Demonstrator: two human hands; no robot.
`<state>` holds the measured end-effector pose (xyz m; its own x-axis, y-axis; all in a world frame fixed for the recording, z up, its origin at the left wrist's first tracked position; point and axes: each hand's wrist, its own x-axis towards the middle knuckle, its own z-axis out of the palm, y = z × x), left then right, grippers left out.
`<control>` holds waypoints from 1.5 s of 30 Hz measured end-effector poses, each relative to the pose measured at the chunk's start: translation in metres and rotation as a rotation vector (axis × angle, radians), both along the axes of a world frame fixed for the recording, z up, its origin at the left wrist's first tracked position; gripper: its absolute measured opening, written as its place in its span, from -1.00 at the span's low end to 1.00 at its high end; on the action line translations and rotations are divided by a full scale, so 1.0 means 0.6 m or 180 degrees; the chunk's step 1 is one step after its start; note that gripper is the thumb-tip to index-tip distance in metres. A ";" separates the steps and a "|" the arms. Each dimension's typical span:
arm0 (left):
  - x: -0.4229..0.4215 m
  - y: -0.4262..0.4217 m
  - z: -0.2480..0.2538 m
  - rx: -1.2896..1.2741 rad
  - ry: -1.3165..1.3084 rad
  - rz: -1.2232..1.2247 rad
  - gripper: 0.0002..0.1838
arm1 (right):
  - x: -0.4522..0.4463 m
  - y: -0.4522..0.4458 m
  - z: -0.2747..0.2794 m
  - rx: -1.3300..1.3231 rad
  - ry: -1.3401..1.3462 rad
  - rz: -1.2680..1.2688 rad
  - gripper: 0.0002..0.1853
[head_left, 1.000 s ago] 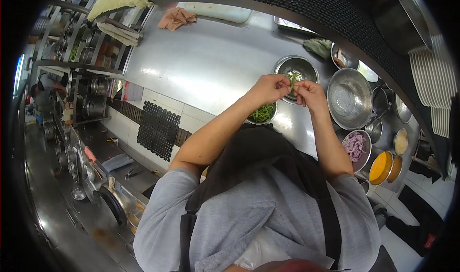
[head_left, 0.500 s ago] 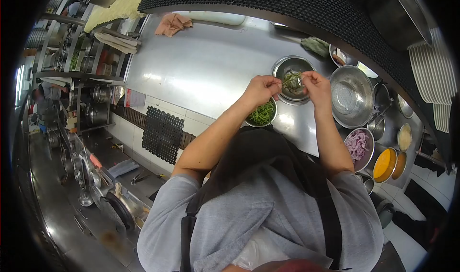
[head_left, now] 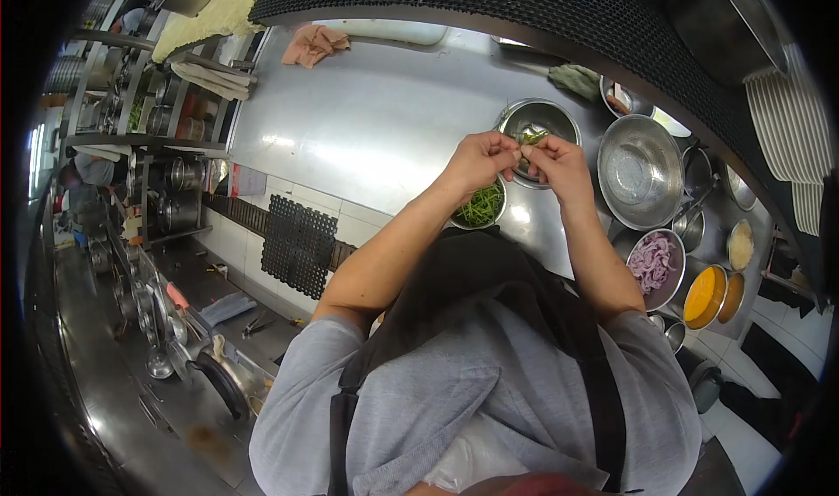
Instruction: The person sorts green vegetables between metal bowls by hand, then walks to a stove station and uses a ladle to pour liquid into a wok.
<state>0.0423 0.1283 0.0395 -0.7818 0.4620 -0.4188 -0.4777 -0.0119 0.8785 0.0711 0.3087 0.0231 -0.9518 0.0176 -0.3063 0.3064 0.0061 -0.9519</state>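
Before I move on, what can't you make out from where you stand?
All in the head view:
- Any piece between the left hand and right hand: hidden by their fingers.
- Near side of the steel bowl: partly covered by the hands.
- Upper rim of the bowl of green strips: behind the left hand.
- Hands of the distant person: too small and blurred.

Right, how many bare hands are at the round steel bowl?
2: left hand at the left of the near rim, right hand at its right, fingertips close together above the bowl.
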 end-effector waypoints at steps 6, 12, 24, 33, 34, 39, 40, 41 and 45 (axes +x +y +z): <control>0.004 -0.002 0.009 0.0111 -0.0106 0.0064 -0.87 | 0.002 -0.001 0.003 -0.0196 0.0036 0.0062 -0.89; 0.002 -0.005 0.002 0.0189 -0.0249 -0.0083 -0.87 | 0.004 0.007 -0.003 -0.0373 0.0044 0.0060 -0.90; 0.002 -0.020 -0.015 0.0105 -0.0447 0.0349 -0.85 | 0.016 0.055 -0.048 0.2508 0.1404 0.0280 -0.80; -0.004 -0.020 -0.039 0.0193 0.0035 0.0253 -0.86 | -0.010 0.071 -0.095 0.2739 0.1474 0.0504 -0.79; -0.004 -0.014 -0.053 0.0205 0.0107 0.0294 -0.86 | -0.010 0.069 -0.084 0.2747 0.1560 0.0516 -0.79; 0.006 -0.025 -0.076 -0.1039 0.1588 -0.0198 -0.88 | 0.003 0.038 -0.038 0.1837 0.1281 0.0719 -0.46; 0.006 -0.024 -0.087 -0.1348 0.2075 -0.0210 -0.86 | 0.011 0.023 -0.019 0.1499 0.1353 0.0736 -0.53; 0.005 -0.023 -0.098 -0.1343 0.2093 -0.0221 -0.86 | 0.016 0.015 -0.011 0.1505 0.1364 0.0718 -0.53; 0.007 -0.025 -0.085 -0.1422 0.1912 -0.0440 -0.85 | 0.025 0.001 -0.003 0.1893 0.1313 0.1244 -0.76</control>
